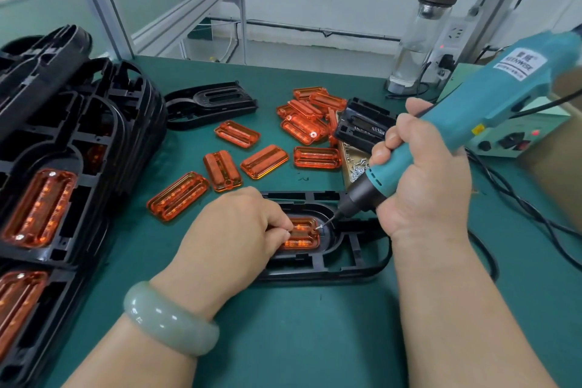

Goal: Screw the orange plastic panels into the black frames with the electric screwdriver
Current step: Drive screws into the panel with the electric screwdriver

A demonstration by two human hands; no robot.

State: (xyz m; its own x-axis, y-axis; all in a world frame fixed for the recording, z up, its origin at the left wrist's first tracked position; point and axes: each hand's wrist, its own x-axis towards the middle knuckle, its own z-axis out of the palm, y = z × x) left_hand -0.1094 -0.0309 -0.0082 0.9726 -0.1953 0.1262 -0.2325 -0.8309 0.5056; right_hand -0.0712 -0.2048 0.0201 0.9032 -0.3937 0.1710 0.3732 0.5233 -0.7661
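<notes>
With finished frames [63,167] stacked at your left and loose panels [252,161] waiting beyond, the curled fingers of your left hand [233,227] pin the orange panel [302,235] in the black frame [346,263] before you while your right hand [419,179], wrapped round the electric screwdriver [491,98], holds its bit on a corner screw [319,226].

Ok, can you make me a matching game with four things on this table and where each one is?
Things
1. electric screwdriver
2. green bangle
3. glass bottle
4. orange panel under the bit

Places
A. standing at the far edge of the table
B. sitting inside the black frame
C. gripped in the right hand
D. round the left wrist

Pairs: 1-C, 2-D, 3-A, 4-B
</notes>
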